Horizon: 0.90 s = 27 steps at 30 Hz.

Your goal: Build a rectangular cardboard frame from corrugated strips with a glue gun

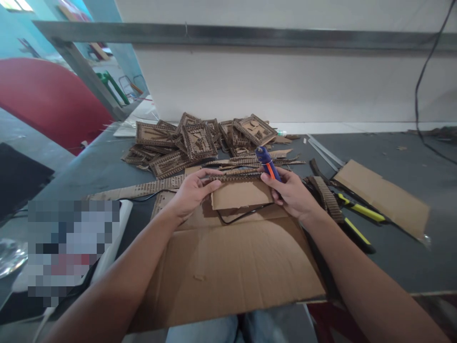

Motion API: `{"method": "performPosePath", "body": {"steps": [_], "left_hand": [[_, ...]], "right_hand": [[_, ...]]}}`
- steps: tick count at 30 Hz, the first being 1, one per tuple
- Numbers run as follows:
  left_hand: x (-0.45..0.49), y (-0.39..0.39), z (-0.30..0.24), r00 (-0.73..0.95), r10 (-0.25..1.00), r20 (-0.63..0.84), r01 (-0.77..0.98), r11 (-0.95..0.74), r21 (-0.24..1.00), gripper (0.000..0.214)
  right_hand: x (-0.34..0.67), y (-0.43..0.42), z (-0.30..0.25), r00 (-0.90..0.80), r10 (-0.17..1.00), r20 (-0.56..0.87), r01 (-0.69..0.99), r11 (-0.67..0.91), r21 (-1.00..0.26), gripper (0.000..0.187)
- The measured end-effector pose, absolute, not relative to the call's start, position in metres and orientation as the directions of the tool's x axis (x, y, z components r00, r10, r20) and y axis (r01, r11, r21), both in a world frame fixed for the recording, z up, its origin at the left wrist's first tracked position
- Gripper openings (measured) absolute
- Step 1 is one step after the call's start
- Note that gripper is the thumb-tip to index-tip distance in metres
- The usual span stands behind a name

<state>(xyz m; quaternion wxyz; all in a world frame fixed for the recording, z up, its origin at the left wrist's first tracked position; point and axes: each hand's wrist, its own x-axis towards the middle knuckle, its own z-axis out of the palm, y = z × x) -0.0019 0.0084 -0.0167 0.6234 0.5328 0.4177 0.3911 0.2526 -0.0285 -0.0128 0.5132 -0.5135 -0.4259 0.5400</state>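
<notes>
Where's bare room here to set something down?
Bare tabletop at right lies between the loose panel, yellow-handled tool and near edge. The large cardboard sheet shows a mostly bare near half. Crowded: behind the glue gun, where cardboard frames pile up.

The small panel [243,195] is matt cardboard, the corrugated strip [237,178] rough (the glue gun [270,166] smooth plastic).

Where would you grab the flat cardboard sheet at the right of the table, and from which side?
I'd pinch the middle of the far long edge of the cardboard sheet, coming from the far right. It's thin and lies roughly flat, and that edge looks uncovered, while yellow-and-black handles lie by its near side.
</notes>
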Motion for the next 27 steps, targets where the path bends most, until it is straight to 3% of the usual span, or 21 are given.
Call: {"method": "performPosePath", "body": {"steps": [6, 12, 19, 27], "left_hand": [[0.000, 0.008, -0.016, 0.344, 0.934, -0.097, -0.026, 0.112, 0.993, 0.044], [0.002, 0.006, -0.013, 0.304, 0.948, 0.098, 0.078, -0.127, 0.989, 0.037], [0.008, -0.002, -0.011, 0.264, 0.949, 0.172, 0.414, -0.273, 0.868, 0.029], [0.008, -0.002, -0.008, 0.232, 0.949, 0.214, 0.418, -0.295, 0.859, 0.025]], "right_hand": [[0.248, -0.028, -0.012, 0.100, 0.989, -0.109, -0.129, -0.096, -0.987, 0.055], [0.246, -0.029, -0.011, 0.113, 0.990, -0.083, -0.111, -0.070, -0.991, 0.053], [0.243, -0.030, -0.013, 0.073, 0.996, -0.059, -0.114, -0.050, -0.992, 0.049], [0.239, -0.032, -0.014, 0.069, 0.998, -0.008, -0.091, -0.001, -0.996, 0.045]]}}
